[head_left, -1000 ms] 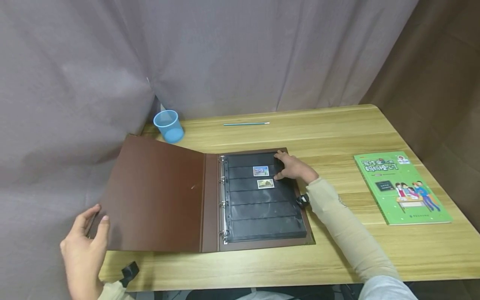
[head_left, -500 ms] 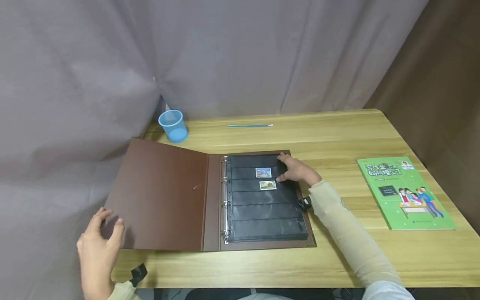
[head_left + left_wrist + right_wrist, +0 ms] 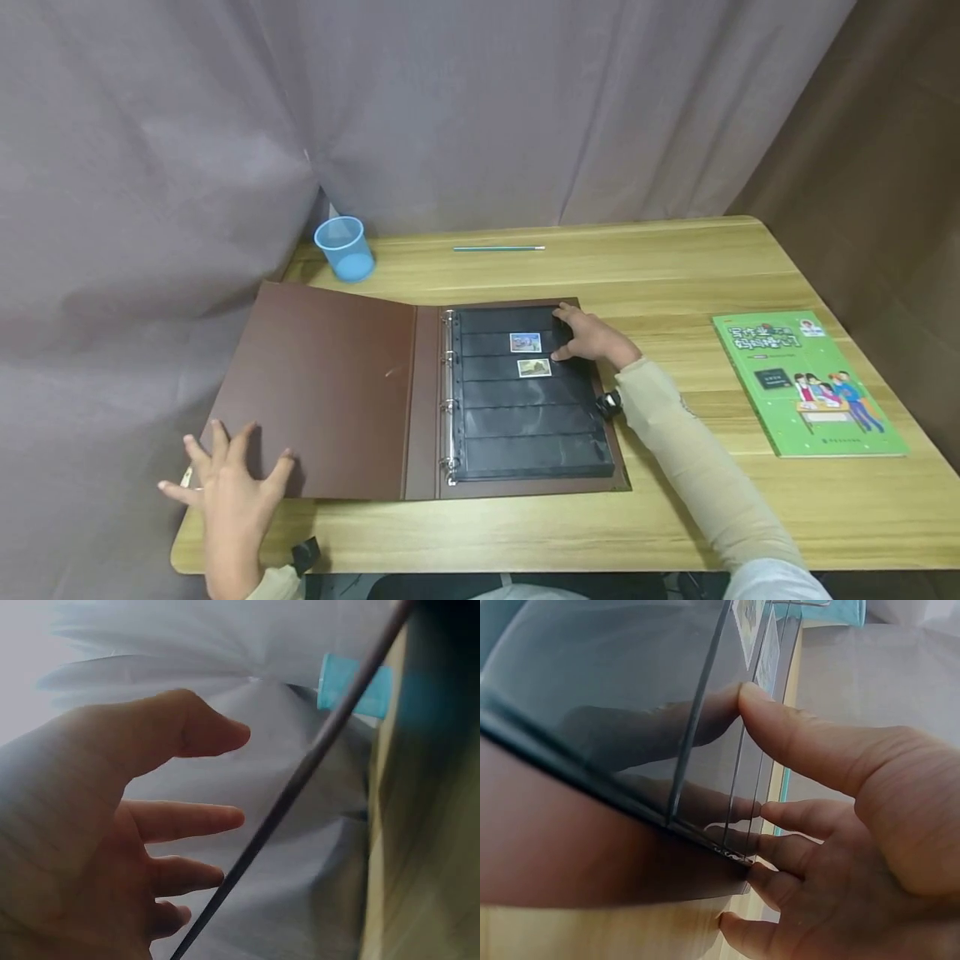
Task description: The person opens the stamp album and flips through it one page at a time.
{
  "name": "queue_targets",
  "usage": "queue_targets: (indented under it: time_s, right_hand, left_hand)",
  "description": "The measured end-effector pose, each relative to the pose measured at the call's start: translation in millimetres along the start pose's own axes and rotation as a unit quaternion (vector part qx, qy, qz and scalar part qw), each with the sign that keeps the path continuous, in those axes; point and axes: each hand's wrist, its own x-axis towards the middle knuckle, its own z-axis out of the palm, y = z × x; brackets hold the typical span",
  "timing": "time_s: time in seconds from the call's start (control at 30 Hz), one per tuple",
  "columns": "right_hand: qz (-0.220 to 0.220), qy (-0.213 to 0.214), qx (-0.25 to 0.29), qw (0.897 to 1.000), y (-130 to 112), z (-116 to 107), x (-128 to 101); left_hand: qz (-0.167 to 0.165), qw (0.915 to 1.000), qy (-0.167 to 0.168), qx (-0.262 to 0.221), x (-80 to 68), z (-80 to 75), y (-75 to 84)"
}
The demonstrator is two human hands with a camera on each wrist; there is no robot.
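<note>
A brown ring-bound stamp album [image 3: 337,392] lies spread on the table, its front cover turned out to the left. On its black page [image 3: 532,454] sit a bluish stamp [image 3: 526,342] and, just below, a greenish stamp [image 3: 535,368]. My left hand [image 3: 232,492], fingers spread, is at the cover's lower left corner. In the left wrist view the cover's edge [image 3: 285,799] runs diagonally past the fingertips. My right hand [image 3: 596,342] rests on the page's upper right side. The right wrist view shows its thumb [image 3: 802,739] touching the glossy page, with the fingers along the page's edge.
A blue cup [image 3: 347,250] stands at the table's back left. Behind the album lies a teal pencil [image 3: 495,248]. A green book [image 3: 810,400] lies flat at the right. Grey curtain [image 3: 480,108] hangs close behind the table.
My left hand has let go of the cover's edge, spread its fingers and moved right. The cover has tipped slightly lower. My right hand stays on the page.
</note>
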Motion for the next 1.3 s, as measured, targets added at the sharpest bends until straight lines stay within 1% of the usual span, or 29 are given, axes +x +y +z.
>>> queue_targets:
  time_s: [0.2, 0.4, 0.47, 0.6, 0.77, 0.83, 0.9, 1.07, 1.17, 1.3]
  right_hand:
    - [0.004, -0.003, -0.003, 1.0, 2, 1, -1]
    - [0.008, -0.004, 0.009, 1.0, 3, 0, 1]
    - [0.01, -0.004, 0.011, 1.0, 4, 0, 2]
    - [0.013, -0.004, 0.005, 1.0, 4, -1, 0]
    - [0.019, -0.004, 0.01, 1.0, 5, 0, -3]
    - [0.018, -0.006, 0.008, 1.0, 7, 1, -4]
    - [0.01, -0.011, -0.001, 1.0, 8, 1, -5]
    - [-0.012, -0.027, -0.02, 0.999, 12, -1, -4]
    - [-0.018, -0.041, -0.025, 0.999, 13, -1, -4]
    - [-0.016, -0.047, -0.021, 0.999, 11, -1, -3]
  left_hand:
    - [0.026, 0.9992, -0.028, -0.006, -0.8, 11.8, 5.3]
    - [0.037, 0.9963, -0.076, -0.017, -0.8, 23.5, 13.0]
    - [0.039, 0.9952, -0.088, -0.021, -1.5, 26.5, 14.4]
    - [0.033, 0.9931, -0.109, -0.027, -4.8, 30.6, 16.2]
    - [0.02, 0.9858, -0.164, -0.031, -8.8, 37.1, 20.7]
    - [0.019, 0.9831, -0.179, -0.031, -10.1, 39.7, 22.5]
    - [0.021, 0.9821, -0.185, -0.029, -11.2, 41.9, 23.8]
    - [0.026, 0.9819, -0.187, -0.021, -13.2, 45.4, 26.5]
    - [0.03, 0.9816, -0.188, -0.015, -15.9, 47.7, 29.0]
    - [0.047, 0.9809, -0.188, -0.014, -19.6, 54.5, 35.8]
